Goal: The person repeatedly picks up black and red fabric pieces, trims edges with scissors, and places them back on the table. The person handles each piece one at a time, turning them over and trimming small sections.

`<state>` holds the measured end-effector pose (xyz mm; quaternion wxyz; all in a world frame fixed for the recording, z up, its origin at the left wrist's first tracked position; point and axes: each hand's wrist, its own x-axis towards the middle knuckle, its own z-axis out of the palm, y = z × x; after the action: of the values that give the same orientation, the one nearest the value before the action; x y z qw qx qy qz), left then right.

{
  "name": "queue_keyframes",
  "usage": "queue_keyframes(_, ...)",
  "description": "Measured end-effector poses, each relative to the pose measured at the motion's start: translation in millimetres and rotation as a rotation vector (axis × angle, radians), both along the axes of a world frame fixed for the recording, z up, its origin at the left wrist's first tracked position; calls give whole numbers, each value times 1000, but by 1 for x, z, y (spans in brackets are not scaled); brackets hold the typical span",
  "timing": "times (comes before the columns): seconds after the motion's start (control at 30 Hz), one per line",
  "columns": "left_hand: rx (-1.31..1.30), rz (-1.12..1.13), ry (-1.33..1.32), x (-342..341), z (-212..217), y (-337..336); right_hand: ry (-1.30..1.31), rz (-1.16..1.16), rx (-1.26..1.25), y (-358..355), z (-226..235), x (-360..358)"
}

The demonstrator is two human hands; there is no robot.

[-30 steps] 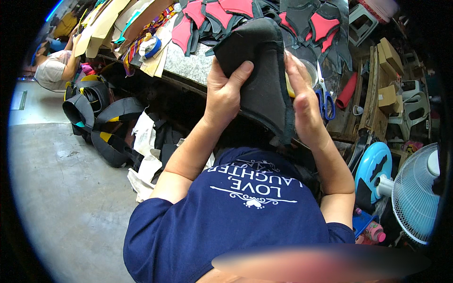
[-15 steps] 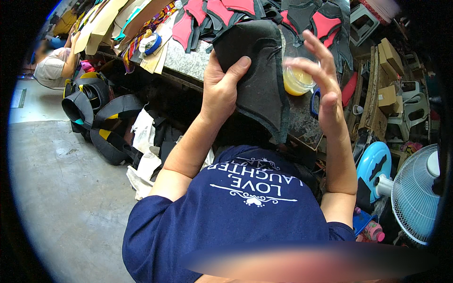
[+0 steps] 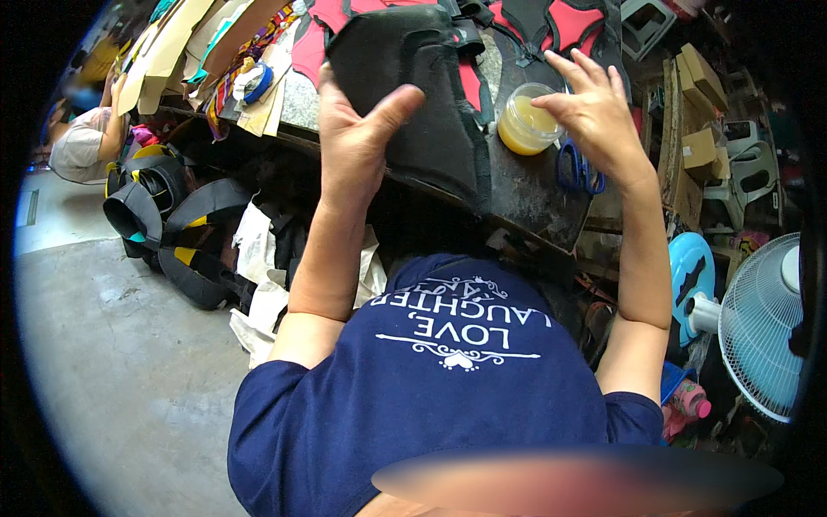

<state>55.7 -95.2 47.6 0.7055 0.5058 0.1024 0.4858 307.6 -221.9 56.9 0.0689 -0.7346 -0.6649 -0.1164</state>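
My left hand (image 3: 355,142) is at the left edge of a curved black panel (image 3: 435,112), which looks like padded sheet material. Its thumb lies apart over the panel's face, and the other fingers are hidden behind it. The panel covers part of the table's near edge. To its right is a clear round plastic tub (image 3: 527,121) of yellowish liquid. My right hand (image 3: 599,112) is over the tub's right rim with fingers spread, its thumb tip above the opening. Below that hand, blue-handled scissors (image 3: 577,168) rest on the dark table corner.
Red and black cut pieces (image 3: 573,24) lie across the table's far side. A blue tape roll (image 3: 254,84) and cardboard sheets (image 3: 177,52) are at left. Black straps (image 3: 185,228) sit on the floor. A fan (image 3: 758,327) stands at right. Another person (image 3: 82,142) is far left.
My left hand and the black panel have moved left and up, with the thumb now lifted off its face. My right hand has turned and come over the tub, its fingers pointing up-left.
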Motion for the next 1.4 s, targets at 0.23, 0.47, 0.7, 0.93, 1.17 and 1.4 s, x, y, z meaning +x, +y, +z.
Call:
queue_keyframes(0.23, 79, -57, 38, 9, -4, 11, 2, 66, 130, -5, 9, -8)
queue_keyframes(0.47, -9, -103, 21, 6, 9, 19, 99, 50, 36, -33, 31, -16)
queue_keyframes(0.7, 10, -183, 3, 7, 29, 8, 483, 389, 297, -10, 40, -49)
queue_keyframes(0.93, 8, -231, -25, 2, 36, 9, 636, 429, 381, 4, 23, -45)
queue_keyframes(1.17, -13, -243, -239, 9, 32, 11, 806, 532, 278, 6, 10, -54)
queue_keyframes(1.4, -72, -164, -283, 5, 31, 20, 493, 626, 251, -6, 5, -50)
